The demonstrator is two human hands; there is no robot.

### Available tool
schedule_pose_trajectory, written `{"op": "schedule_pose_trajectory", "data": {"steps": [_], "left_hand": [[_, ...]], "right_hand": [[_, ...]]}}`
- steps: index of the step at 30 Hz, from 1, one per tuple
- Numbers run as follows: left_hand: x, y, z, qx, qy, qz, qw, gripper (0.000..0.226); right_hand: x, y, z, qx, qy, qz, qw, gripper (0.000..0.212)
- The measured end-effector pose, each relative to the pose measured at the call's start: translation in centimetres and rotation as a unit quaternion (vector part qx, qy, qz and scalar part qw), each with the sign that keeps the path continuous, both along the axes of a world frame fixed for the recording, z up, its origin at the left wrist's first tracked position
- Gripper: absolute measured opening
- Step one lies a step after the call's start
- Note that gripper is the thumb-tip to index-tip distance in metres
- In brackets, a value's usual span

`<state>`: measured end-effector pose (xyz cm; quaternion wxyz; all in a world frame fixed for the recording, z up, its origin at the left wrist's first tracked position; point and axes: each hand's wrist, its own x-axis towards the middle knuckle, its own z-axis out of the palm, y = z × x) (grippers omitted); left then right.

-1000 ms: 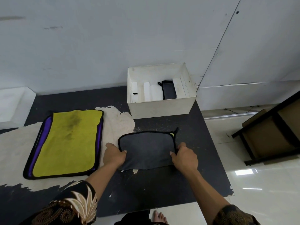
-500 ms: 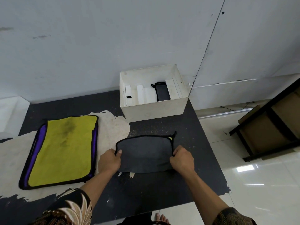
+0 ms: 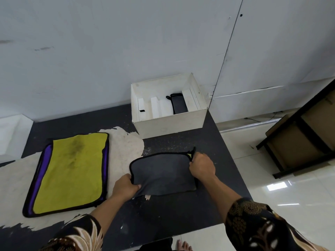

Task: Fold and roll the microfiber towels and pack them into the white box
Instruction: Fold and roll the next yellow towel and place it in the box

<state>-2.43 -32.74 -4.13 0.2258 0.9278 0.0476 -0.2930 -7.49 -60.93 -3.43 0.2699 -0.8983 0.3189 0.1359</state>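
Pinching grey towel [image 3: 163, 173] by its side edges, left hand [image 3: 124, 187], right hand [image 3: 202, 166], dark roll [image 3: 178, 105] half hidden inside white box [image 3: 170, 125]

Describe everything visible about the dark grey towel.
The dark grey towel is soft-looking cloth with black edging and a loop at its far right corner, where a sliver of yellow shows. It lies flat on the black mat, in front of the white box. The left hand pinches its left edge; the right hand grips its right edge.

The dark, partly peeled counter [image 3: 163, 216] carries a yellow towel [image 3: 72, 171] at left, a grey towel [image 3: 163, 173] and a white box [image 3: 170, 125] behind it
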Motion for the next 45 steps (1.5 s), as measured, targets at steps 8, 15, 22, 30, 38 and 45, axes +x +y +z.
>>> {"op": "schedule_pose_trajectory", "data": {"steps": [8,15,22,30,38,45], "left_hand": [[0.4,-0.2,-0.1,0.003,-0.048,0.017,0.999,0.019],[0.1,-0.3,0.2,0.037,-0.059,0.003,0.998,0.012],[-1.1,-0.4,0.5,0.003,-0.066,0.037,0.997,0.018],[-2.0,-5.4,2.7,-0.047,-0.155,-0.059,0.985,0.025],[-0.9,-13.6,5.6,-0.247,0.104,0.070,0.961,0.033],[-0.4,-15.5,7.5,-0.235,0.180,0.146,0.944,0.024]], "right_hand": [[-1.4,1.5,0.6,-0.003,-0.007,-0.046,0.999,0.053],[-2.6,2.8,0.0,-0.001,0.071,-0.060,0.996,0.038],[-2.9,1.1,0.7,0.056,0.045,-0.103,0.992,0.041],[-3.1,0.3,1.2,0.113,0.066,-0.134,0.982,0.024],[-3.9,2.5,2.7,0.118,-0.075,-0.031,0.990,0.012],[-5.1,5.4,3.0,0.097,-0.173,0.126,0.972,0.015]]}}
